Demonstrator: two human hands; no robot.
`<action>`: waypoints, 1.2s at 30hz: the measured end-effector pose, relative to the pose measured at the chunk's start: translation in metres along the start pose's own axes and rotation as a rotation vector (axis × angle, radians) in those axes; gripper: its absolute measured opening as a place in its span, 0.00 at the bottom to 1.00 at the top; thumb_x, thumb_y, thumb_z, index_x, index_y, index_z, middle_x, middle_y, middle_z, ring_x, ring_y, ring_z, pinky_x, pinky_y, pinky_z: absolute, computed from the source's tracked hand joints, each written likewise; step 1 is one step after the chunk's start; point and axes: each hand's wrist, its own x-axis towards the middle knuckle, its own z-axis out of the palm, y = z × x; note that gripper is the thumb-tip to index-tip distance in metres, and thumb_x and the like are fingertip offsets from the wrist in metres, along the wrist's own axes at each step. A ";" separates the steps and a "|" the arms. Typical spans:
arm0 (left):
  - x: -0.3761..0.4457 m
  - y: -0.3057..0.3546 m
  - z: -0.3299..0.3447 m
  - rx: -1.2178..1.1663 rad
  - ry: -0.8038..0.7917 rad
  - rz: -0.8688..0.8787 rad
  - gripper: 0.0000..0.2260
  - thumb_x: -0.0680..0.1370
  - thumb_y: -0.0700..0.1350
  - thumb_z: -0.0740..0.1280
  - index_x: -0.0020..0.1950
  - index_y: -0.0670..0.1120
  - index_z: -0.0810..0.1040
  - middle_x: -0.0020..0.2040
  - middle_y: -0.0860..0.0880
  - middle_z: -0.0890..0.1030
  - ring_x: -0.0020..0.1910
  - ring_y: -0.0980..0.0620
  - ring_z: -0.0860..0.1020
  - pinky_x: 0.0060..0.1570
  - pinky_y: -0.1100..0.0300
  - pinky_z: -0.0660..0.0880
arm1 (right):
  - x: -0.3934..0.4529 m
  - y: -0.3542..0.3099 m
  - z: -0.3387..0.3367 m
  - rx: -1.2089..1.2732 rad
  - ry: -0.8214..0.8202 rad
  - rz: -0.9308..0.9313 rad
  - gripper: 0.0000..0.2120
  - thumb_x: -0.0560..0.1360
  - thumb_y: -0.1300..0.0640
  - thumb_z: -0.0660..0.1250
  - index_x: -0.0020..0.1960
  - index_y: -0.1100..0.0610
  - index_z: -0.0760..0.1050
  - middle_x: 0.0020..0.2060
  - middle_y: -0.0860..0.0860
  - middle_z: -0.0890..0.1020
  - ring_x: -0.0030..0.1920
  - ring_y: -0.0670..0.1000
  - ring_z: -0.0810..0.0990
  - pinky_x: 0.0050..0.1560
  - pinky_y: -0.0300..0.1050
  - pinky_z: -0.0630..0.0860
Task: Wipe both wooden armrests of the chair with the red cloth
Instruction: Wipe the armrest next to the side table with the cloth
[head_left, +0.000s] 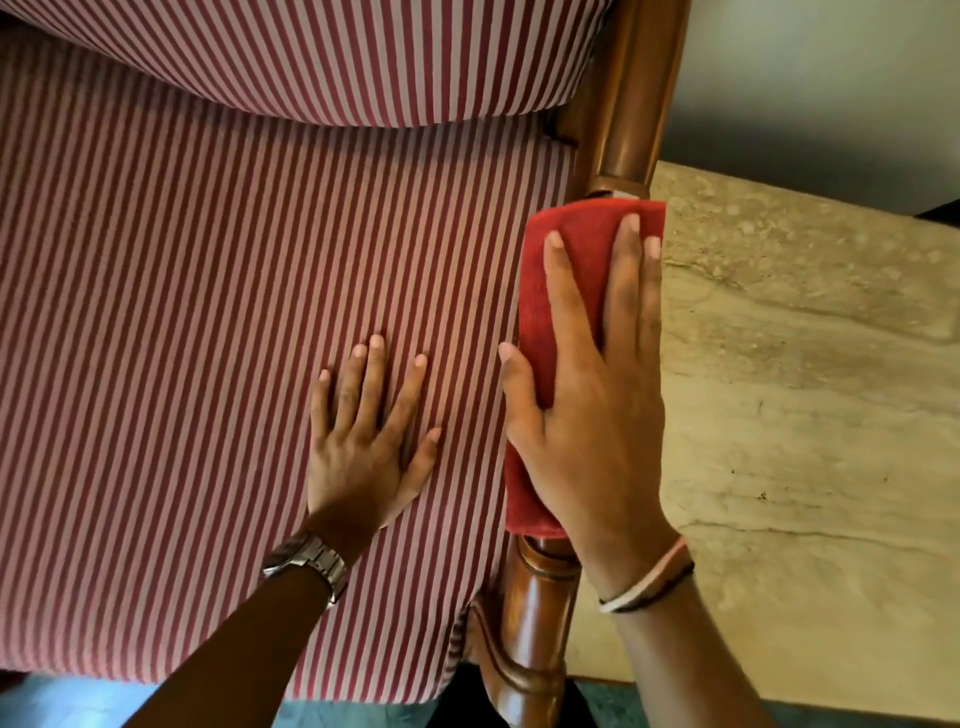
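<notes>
The red cloth (576, 270) lies folded along the chair's right wooden armrest (626, 114), covering its middle stretch. My right hand (592, 415) presses flat on the cloth, fingers spread forward and thumb hooked over the cloth's inner edge. Bare polished wood shows beyond the cloth toward the backrest, and the turned front post (535, 623) shows below my wrist. My left hand (369, 441) rests flat and open on the red-and-white striped seat cushion (182, 338), just left of the armrest. The other armrest is out of view.
The striped back cushion (311, 57) bulges over the seat at the top. A beige marble floor (805, 389) lies to the right of the chair, with a grey wall (831, 78) behind. A teal surface shows under the seat's front edge.
</notes>
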 end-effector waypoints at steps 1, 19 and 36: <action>0.000 0.000 0.000 0.001 0.004 0.000 0.32 0.81 0.63 0.49 0.83 0.52 0.51 0.84 0.40 0.53 0.83 0.41 0.52 0.78 0.35 0.53 | -0.004 0.000 0.000 0.013 -0.003 0.006 0.33 0.84 0.48 0.61 0.85 0.50 0.52 0.85 0.58 0.46 0.85 0.58 0.42 0.81 0.65 0.61; 0.000 0.002 -0.001 0.044 0.040 -0.021 0.33 0.81 0.63 0.52 0.83 0.52 0.52 0.84 0.41 0.53 0.83 0.43 0.51 0.80 0.38 0.51 | -0.034 -0.002 -0.005 0.122 -0.082 0.045 0.36 0.83 0.45 0.62 0.85 0.45 0.47 0.85 0.55 0.40 0.85 0.57 0.37 0.78 0.65 0.67; 0.000 -0.001 0.000 0.016 0.041 -0.014 0.32 0.81 0.63 0.53 0.83 0.52 0.53 0.84 0.41 0.53 0.83 0.42 0.52 0.79 0.38 0.53 | -0.072 -0.007 0.002 -0.007 -0.062 0.025 0.35 0.82 0.47 0.61 0.85 0.49 0.51 0.85 0.58 0.46 0.85 0.61 0.43 0.82 0.63 0.59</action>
